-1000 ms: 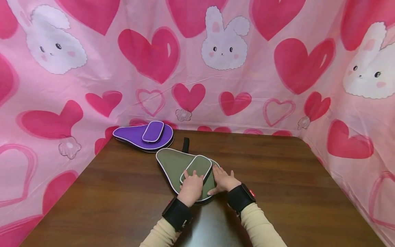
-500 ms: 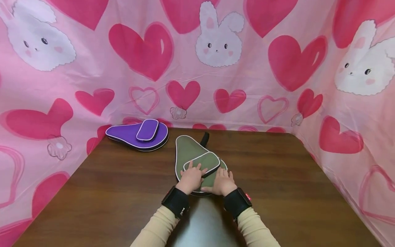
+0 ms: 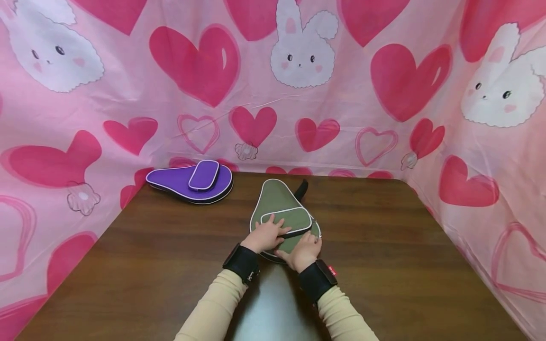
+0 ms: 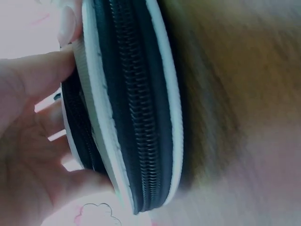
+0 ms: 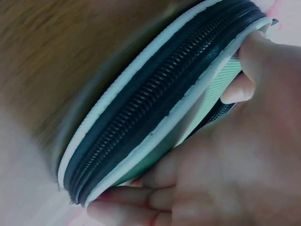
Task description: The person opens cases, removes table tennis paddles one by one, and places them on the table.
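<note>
An olive-green table tennis bat case [image 3: 274, 195] with white piping lies flat on the wooden table, its narrow end pointing away from me. My left hand [image 3: 265, 235] rests with spread fingers on its raised front pocket [image 3: 295, 218] and the area just below. On the case's lower right part lies my right hand [image 3: 304, 251], its thumb spread apart from the fingers. Both wrist views show the case's black zipped side close up, with the zip [image 4: 138, 108] closed there. Palms and fingers lie over the case's face, which is largely hidden in those views.
A purple bat case [image 3: 179, 182] of the same shape lies at the table's back left. A black strap [image 3: 301, 190] sticks out behind the green case. Pink cloth [image 3: 251, 94] with hearts and rabbits hangs around the back and sides of the brown table [image 3: 405, 265].
Under both hands the green case has turned clockwise, its narrow end swinging from the left to point away from me. The purple case has stayed on the table; the head view has shifted slightly.
</note>
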The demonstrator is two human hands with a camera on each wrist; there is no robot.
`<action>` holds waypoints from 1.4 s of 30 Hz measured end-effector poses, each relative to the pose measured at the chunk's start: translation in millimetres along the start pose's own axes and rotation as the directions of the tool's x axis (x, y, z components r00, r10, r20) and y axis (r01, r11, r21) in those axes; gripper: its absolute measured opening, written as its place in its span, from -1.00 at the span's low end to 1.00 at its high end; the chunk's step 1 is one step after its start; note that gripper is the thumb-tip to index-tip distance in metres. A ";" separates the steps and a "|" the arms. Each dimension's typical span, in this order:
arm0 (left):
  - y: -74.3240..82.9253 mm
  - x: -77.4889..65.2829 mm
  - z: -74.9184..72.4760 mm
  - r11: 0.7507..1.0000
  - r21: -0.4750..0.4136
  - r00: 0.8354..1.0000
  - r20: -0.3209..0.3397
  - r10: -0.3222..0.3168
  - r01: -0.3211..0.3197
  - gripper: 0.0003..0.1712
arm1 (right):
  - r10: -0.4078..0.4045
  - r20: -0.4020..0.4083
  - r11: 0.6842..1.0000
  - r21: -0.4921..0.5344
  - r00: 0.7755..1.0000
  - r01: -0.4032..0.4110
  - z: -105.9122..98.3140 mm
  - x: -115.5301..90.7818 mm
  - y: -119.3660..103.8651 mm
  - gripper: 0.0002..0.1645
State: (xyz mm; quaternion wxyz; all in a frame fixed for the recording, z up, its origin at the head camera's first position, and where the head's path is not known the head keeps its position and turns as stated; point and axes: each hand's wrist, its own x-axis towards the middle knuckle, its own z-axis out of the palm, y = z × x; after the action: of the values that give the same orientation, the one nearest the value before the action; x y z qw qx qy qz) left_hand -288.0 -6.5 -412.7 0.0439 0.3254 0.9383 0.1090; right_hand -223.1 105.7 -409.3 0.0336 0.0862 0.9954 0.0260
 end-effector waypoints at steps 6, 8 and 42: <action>-4.1 0.6 -1.4 0.997 -0.063 0.999 -0.012 0.051 -0.051 -0.55 | 0.062 -0.002 0.998 -0.003 0.998 -0.062 -0.8 0.1 -6.5 0.26; -5.5 0.4 -1.2 0.995 -0.078 0.998 -0.022 0.066 -0.067 -0.55 | 0.076 -0.016 0.997 0.007 0.997 -0.076 -1.0 -0.4 -8.1 0.26; -20.4 15.7 -3.1 0.999 -0.046 0.997 0.078 0.028 -0.024 -0.29 | -0.370 0.007 0.841 0.428 0.929 0.332 16.9 64.3 116.4 -0.37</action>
State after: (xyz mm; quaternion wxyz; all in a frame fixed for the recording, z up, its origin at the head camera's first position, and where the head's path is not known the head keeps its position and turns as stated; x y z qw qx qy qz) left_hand -313.0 -12.9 -414.6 0.0865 0.3404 0.9289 0.1176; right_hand -265.4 232.2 -423.5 0.0628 -0.0914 0.9737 -0.1988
